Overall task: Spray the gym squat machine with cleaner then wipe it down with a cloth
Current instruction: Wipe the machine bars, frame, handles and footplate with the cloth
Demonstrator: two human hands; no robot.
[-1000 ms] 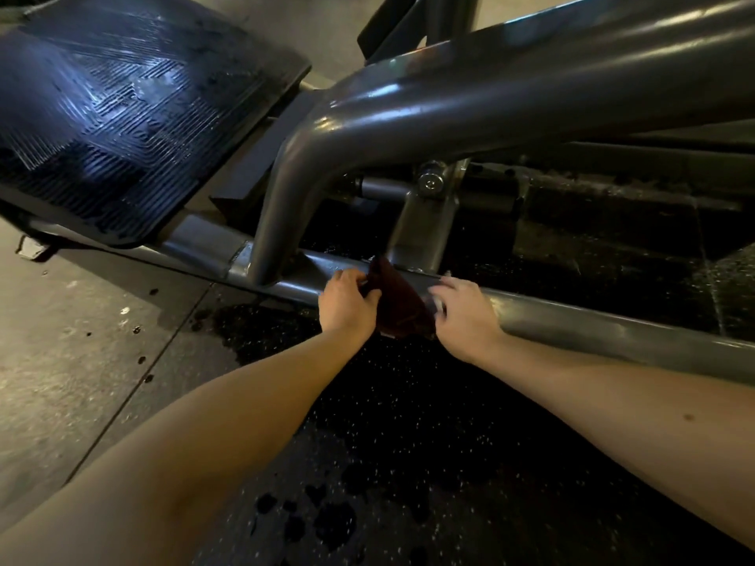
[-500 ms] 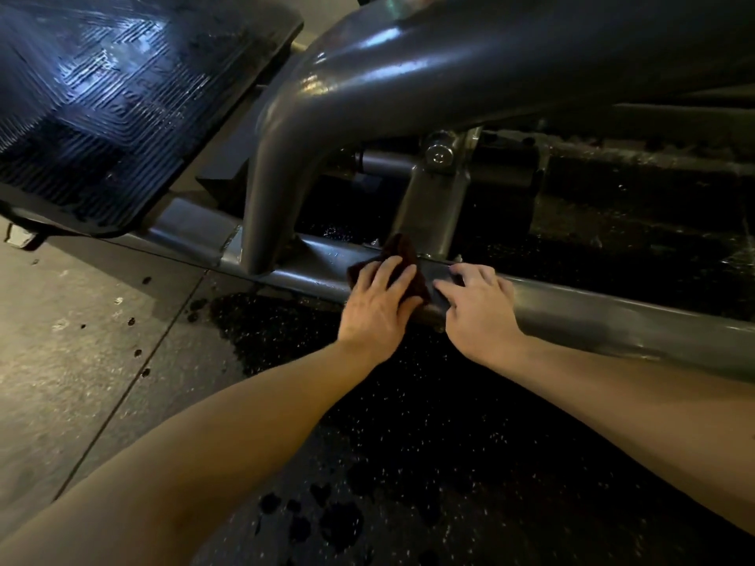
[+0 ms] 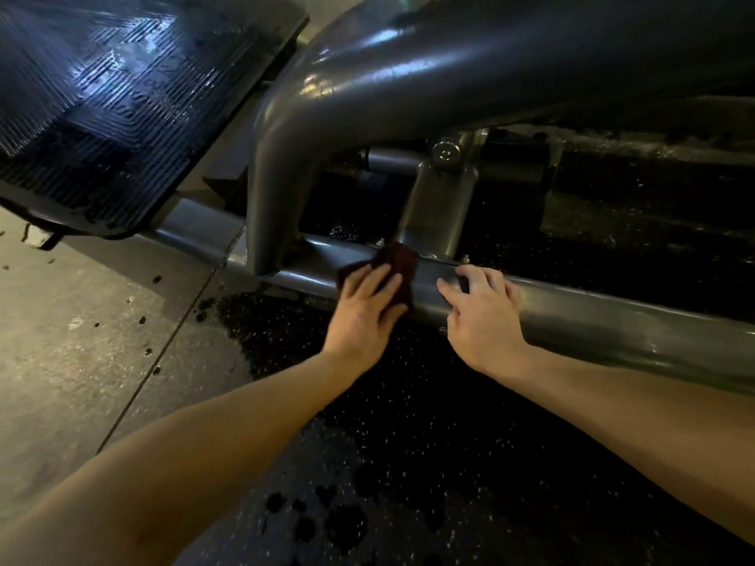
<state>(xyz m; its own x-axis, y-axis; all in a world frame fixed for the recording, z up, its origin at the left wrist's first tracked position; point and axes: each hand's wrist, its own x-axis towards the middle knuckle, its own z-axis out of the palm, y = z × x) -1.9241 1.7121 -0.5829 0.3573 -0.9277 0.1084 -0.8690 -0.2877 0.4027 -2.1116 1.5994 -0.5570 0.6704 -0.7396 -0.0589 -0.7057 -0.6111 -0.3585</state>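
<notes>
The squat machine's low grey frame rail [image 3: 592,324] runs across the view from left to right. A dark reddish-brown cloth [image 3: 398,259] lies on the rail near the bracket. My left hand [image 3: 363,312] presses the cloth flat against the rail with straight fingers. Just to its right, my right hand [image 3: 482,312] rests on the bare rail, fingers spread and lightly bent. No spray bottle is in view.
A thick curved grey tube [image 3: 408,83] arches over the rail and joins it at the left. A ribbed black footplate [image 3: 106,108], wet and shiny, fills the upper left. A bolted bracket [image 3: 445,185] stands behind the cloth. Wet drops dot the speckled floor [image 3: 408,443].
My left hand went from pinching the hanging cloth to pressing it flat on the rail. My right hand let go of the cloth and now rests on the rail.
</notes>
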